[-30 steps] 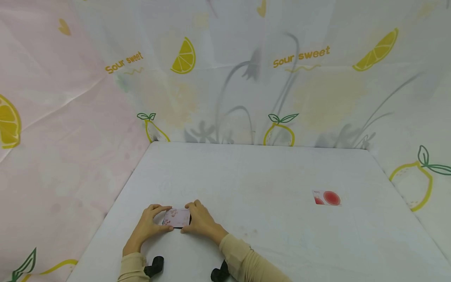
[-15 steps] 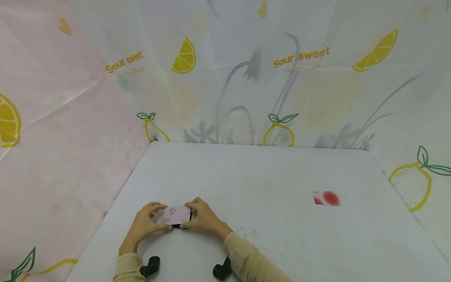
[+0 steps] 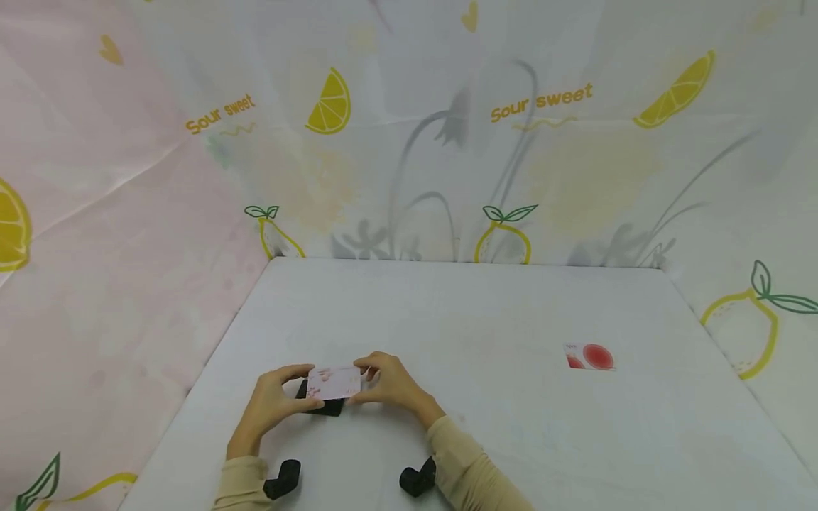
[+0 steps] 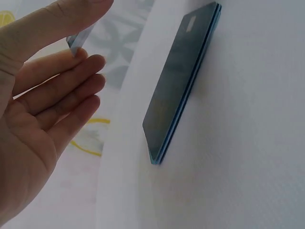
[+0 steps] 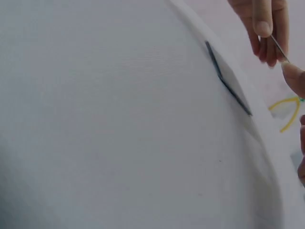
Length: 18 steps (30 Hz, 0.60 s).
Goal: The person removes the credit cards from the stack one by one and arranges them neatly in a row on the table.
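Note:
A pale pink card point(image 3: 334, 384) with a floral print is held up between both hands. My left hand point(image 3: 270, 402) pinches its left end between thumb and fingers. At the right end, my right hand point(image 3: 395, 385) pinches it the same way. Below the card, a dark flat rectangular slab point(image 3: 332, 408) lies on the table, partly covered by the card in the head view. The left wrist view shows this dark slab point(image 4: 183, 81) with a layered edge and a small light mark. Only a corner of the card point(image 4: 80, 40) shows there.
A white-and-red card point(image 3: 591, 357) lies on the right part of the white table point(image 3: 486, 326). Patterned cloth walls point(image 3: 396, 142) with lemon prints stand around the table. Black wrist devices point(image 3: 283, 480) sit at both wrists.
The pink card has been lifted off the dark slab and shifted slightly to the right, with both hands still on it. More of the slab shows beneath it.

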Each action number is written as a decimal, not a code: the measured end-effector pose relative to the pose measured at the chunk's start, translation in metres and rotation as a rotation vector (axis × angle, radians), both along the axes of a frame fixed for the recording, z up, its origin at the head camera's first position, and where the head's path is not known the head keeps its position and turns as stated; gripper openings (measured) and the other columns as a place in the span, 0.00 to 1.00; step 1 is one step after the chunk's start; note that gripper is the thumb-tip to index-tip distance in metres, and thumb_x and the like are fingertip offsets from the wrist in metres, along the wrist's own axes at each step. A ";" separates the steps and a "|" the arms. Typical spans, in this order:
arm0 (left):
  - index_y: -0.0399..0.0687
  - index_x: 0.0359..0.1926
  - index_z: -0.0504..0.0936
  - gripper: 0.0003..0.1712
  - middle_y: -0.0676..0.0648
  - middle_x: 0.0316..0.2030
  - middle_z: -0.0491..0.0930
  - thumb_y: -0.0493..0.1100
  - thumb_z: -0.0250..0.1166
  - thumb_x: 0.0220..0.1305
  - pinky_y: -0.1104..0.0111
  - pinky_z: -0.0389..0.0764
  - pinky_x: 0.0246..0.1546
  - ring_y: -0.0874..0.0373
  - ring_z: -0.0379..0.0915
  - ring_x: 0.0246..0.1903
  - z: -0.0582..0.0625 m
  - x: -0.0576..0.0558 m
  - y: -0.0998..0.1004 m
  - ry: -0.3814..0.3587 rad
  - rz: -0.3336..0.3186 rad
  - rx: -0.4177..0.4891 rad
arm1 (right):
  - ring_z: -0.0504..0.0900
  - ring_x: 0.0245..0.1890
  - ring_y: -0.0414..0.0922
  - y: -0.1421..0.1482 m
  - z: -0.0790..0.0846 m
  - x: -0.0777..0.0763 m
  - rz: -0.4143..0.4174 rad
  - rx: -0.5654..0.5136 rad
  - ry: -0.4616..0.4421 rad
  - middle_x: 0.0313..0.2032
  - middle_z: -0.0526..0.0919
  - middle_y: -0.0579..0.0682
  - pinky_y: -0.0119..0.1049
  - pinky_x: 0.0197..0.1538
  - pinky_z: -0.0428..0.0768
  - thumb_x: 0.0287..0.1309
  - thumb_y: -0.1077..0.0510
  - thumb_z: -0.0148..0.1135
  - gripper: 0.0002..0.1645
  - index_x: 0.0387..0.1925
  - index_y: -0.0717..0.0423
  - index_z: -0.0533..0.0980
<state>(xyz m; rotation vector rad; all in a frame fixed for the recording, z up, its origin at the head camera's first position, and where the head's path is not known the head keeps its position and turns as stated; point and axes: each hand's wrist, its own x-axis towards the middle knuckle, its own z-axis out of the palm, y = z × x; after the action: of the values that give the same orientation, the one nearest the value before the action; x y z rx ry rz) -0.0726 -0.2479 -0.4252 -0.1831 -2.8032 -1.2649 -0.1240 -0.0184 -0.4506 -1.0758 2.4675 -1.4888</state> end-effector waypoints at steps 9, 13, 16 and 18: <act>0.36 0.46 0.77 0.34 0.41 0.42 0.78 0.45 0.76 0.34 0.50 0.69 0.47 0.46 0.73 0.44 0.001 -0.005 0.017 0.025 -0.085 0.142 | 0.76 0.31 0.45 0.027 0.019 -0.005 0.023 0.004 -0.014 0.32 0.77 0.51 0.29 0.36 0.75 0.31 0.57 0.75 0.36 0.46 0.67 0.74; 0.35 0.46 0.77 0.33 0.41 0.42 0.79 0.41 0.76 0.34 0.52 0.71 0.46 0.47 0.73 0.43 0.001 -0.009 0.027 0.073 -0.110 0.163 | 0.77 0.31 0.45 0.038 0.023 -0.006 0.029 -0.022 -0.012 0.33 0.78 0.53 0.29 0.38 0.76 0.31 0.58 0.75 0.36 0.46 0.69 0.74; 0.33 0.45 0.77 0.31 0.40 0.41 0.79 0.36 0.75 0.34 0.52 0.71 0.47 0.46 0.73 0.43 -0.001 -0.013 0.035 0.110 -0.133 0.182 | 0.77 0.31 0.44 0.047 0.027 -0.007 0.022 -0.019 -0.015 0.33 0.77 0.53 0.28 0.38 0.76 0.30 0.58 0.75 0.37 0.46 0.70 0.73; 0.33 0.45 0.77 0.31 0.40 0.41 0.79 0.35 0.75 0.34 0.52 0.70 0.47 0.46 0.73 0.43 -0.001 -0.016 0.040 0.130 -0.144 0.188 | 0.77 0.31 0.44 0.052 0.029 -0.008 0.012 -0.012 -0.018 0.32 0.77 0.52 0.28 0.38 0.76 0.30 0.58 0.75 0.37 0.46 0.70 0.73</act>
<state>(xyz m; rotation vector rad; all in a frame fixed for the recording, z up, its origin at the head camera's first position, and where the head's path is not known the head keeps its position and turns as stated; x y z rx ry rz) -0.0885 -0.2083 -0.4264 -0.4468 -2.5848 -1.4790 -0.1324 0.0340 -0.4219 -1.0731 2.4389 -1.5044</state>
